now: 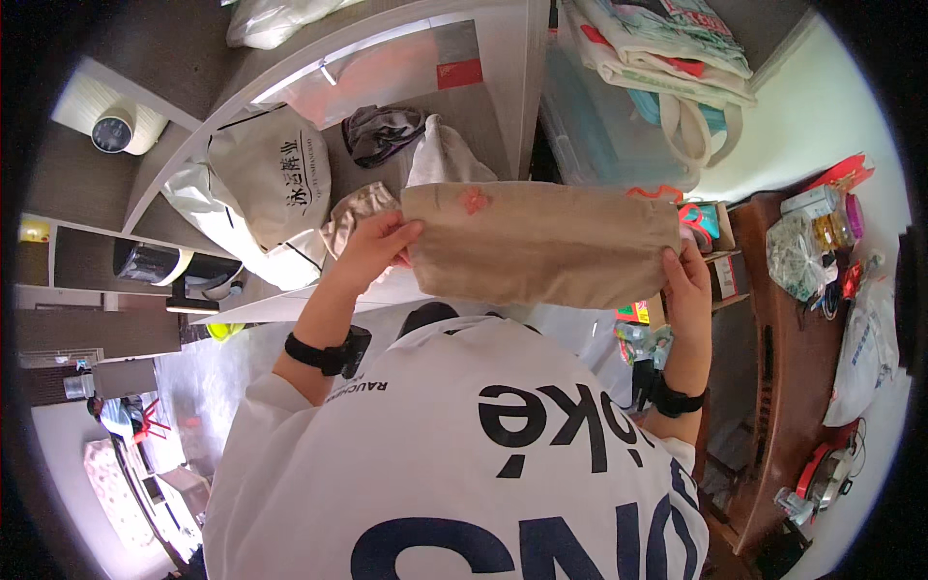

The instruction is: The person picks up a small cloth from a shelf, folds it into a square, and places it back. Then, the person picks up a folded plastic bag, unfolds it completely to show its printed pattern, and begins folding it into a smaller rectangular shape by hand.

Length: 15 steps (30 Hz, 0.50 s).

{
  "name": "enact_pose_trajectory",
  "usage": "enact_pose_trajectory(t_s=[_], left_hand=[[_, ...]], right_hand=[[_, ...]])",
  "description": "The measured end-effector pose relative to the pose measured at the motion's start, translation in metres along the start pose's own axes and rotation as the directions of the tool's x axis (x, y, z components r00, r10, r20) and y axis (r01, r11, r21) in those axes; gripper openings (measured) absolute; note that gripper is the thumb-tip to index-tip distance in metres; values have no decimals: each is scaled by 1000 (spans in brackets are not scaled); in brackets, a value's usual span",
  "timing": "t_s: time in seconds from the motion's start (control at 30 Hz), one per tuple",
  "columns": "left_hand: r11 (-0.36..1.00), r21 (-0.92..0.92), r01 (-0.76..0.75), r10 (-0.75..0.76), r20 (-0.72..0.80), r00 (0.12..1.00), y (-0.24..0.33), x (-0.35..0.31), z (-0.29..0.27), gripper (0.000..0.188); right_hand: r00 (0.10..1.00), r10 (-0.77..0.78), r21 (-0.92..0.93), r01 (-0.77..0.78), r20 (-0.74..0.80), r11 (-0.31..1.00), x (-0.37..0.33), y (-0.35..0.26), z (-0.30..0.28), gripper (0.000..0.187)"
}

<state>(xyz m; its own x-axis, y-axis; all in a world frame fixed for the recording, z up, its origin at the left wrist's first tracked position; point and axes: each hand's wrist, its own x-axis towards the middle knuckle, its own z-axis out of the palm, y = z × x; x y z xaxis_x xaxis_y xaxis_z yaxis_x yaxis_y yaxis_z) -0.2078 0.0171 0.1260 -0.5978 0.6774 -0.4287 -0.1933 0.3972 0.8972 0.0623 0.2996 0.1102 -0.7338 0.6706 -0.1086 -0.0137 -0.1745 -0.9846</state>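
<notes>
A rectangular piece of beige cloth [541, 246] is stretched out in front of my chest, with a small coral flower-like mark near its upper left edge. My left hand [379, 244] pinches its left end between thumb and fingers. At the opposite end, my right hand [687, 278] grips the lower corner. Just beyond the cloth, a grey-white cloth [447, 155] and a crumpled dark grey cloth [380, 133] lie on the shelf. Beside my left hand is a bunched tan cloth [358, 213], partly hidden.
A big white bag [275, 179] with dark printing sits on the shelf at left. Folded canvas bags [677, 58] are piled on a clear plastic bin [619, 135] at far right. The brown wooden desk [783, 367] on the right holds packets and a plastic bag [867, 338].
</notes>
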Motion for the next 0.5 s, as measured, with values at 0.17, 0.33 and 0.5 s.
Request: enact_pose_trajectory(t_s=[0.17,0.33,0.5], left_hand=[[852,511,-112,128,3,992,-38,9,-3,20],[378,918,-120,460,-74,885,-69,-3,-27,25],[428,899,92,306,-239,922,-77,-4,-43,42]], right_hand=[[991,-57,52,64,-122,997,-29,-26,-3,16],[991,-132,-102,128,-35,987,-45,-43,-23,11],[985,-124,-145,106,-123,984,-65,-55,-27,7]])
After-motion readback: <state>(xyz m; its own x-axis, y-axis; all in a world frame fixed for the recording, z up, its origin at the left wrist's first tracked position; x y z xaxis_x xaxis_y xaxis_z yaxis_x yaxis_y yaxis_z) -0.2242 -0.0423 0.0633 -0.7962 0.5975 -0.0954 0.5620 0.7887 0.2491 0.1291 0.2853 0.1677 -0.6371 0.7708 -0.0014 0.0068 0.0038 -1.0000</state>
